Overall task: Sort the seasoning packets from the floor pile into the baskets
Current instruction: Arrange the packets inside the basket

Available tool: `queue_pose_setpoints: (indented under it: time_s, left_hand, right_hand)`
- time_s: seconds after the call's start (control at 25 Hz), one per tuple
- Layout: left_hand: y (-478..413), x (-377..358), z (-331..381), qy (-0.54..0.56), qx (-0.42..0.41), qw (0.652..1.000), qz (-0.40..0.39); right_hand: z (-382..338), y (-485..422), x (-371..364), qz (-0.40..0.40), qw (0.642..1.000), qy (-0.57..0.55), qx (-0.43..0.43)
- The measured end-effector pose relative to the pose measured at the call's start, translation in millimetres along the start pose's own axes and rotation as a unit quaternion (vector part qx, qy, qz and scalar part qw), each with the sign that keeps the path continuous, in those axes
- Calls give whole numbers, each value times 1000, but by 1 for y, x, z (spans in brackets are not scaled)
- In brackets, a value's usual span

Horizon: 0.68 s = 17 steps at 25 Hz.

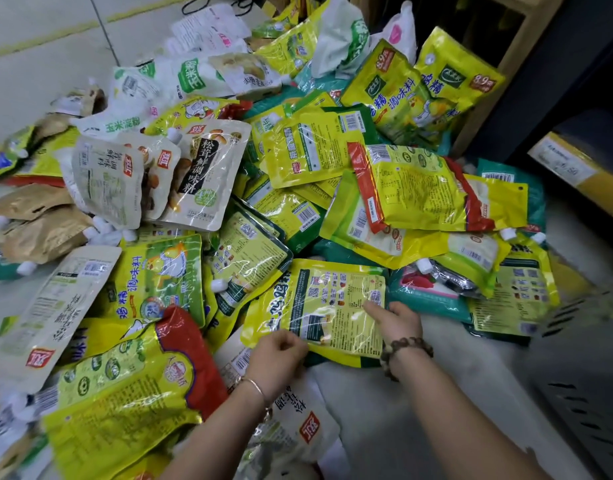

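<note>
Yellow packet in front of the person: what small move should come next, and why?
Probably lift the yellow packet clear of the pile. The left hand grips its near edge and the right hand pinches its right side, and it lies on top with nothing over it. The dark slotted wall at right may be a basket to carry it toward.

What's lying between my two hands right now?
The yellow packet, printed back up: the left hand grips its lower left edge, the right hand pinches its right edge. The head view shows it.
</note>
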<state>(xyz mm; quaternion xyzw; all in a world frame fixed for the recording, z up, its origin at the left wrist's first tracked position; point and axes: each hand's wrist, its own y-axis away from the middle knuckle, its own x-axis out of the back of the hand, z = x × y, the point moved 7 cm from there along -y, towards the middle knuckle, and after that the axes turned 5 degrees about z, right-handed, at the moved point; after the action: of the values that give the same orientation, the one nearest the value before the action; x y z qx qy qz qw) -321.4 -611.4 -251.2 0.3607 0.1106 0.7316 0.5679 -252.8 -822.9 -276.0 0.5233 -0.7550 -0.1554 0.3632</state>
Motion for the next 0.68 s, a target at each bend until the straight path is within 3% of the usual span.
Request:
queue_pose_setpoints:
  time_s: [0.12,0.24,0.36,0.44,0.52,0.68]
  left_hand:
    - [15,-22,-20,84,120,986,-75]
    - [27,-35,-28,236,214,942,-104]
    - [19,-39,-11,465,222,854,-74]
    - [10,-44,-3,547,247,799,-43]
    - [5,-46,-2,525,273,806,3]
    - [9,-31,-23,438,266,854,92]
  right_hand:
    - [0,8,3,-58,993,-100,-8]
    - [0,11,5,-78,983,-163,-22]
    - [13,17,-3,-151,966,-200,-64]
    - [30,24,-9,-190,957,-201,-86]
    - [40,22,-8,-150,975,-153,-65]
    - [37,-4,20,56,995,-68,-39]
